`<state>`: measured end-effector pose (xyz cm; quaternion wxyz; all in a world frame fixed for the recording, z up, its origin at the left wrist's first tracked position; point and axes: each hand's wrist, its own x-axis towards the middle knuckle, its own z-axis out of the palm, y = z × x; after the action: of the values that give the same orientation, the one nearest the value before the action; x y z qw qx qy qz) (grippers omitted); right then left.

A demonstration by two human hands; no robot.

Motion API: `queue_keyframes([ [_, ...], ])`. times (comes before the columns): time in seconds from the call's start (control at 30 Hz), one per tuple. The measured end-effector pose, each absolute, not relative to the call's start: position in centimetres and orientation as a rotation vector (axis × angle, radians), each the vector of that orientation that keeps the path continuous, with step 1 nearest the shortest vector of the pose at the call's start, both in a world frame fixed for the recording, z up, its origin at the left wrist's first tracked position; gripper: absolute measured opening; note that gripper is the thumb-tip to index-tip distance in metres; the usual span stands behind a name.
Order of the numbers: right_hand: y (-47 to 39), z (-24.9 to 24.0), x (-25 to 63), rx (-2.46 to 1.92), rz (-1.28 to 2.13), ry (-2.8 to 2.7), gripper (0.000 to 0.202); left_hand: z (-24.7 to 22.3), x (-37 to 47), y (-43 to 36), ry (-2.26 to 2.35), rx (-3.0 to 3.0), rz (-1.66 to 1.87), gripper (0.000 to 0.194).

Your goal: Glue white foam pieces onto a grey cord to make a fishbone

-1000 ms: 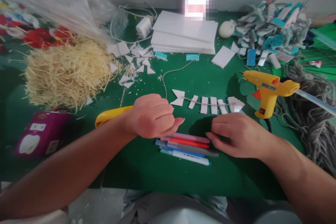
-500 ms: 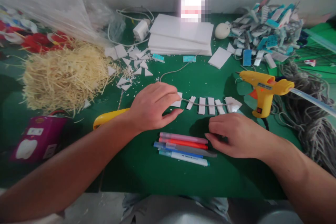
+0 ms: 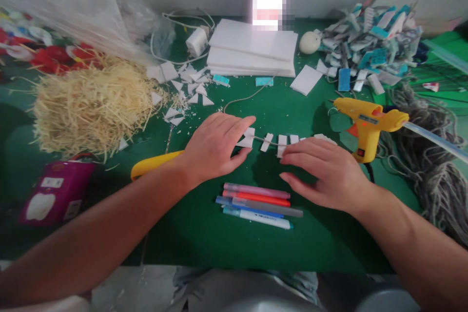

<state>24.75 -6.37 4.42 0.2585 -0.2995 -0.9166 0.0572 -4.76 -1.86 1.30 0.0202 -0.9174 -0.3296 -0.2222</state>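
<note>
The string (image 3: pixel 258 138) and its white pieces (image 3: pixel 282 140) are laid across the table (image 3: pixel 256 251), partly covered by the left hand (image 3: pixel 215 148) and right hand (image 3: pixel 323 168), both loosely open, and are best touched lightly so spacing is kept.

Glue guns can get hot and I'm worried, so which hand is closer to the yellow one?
Right. The right hand is just left of the glue gun; the left hand is much farther left, by the left end of the row of white pieces.
</note>
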Motion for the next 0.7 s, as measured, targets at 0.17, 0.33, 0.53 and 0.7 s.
queue_keyframes([
  [0.17, -5.5, 3.5, 24.5, -0.855, 0.043, -2.467, 0.024, 1.3, -4.8, -1.7, -1.005, -2.913, -0.661, 0.047],
  [0.33, -5.3, 2.8, 24.1, -0.931, 0.036, -2.529, 0.036, 1.1, -4.7, -1.6, -0.949, -2.933, -0.708, 0.046],
  [0.53, -5.0, 1.9, 23.5, -1.148, 0.004, -2.493, 0.050, 1.2, -4.7, -1.7, -1.027, -2.986, -0.694, 0.051],
  [0.7, -4.5, 1.7, 23.1, -1.085, 0.006, -2.497, 0.053, 1.2, -4.6, -1.6, -1.032, -3.021, -0.654, 0.050],
])
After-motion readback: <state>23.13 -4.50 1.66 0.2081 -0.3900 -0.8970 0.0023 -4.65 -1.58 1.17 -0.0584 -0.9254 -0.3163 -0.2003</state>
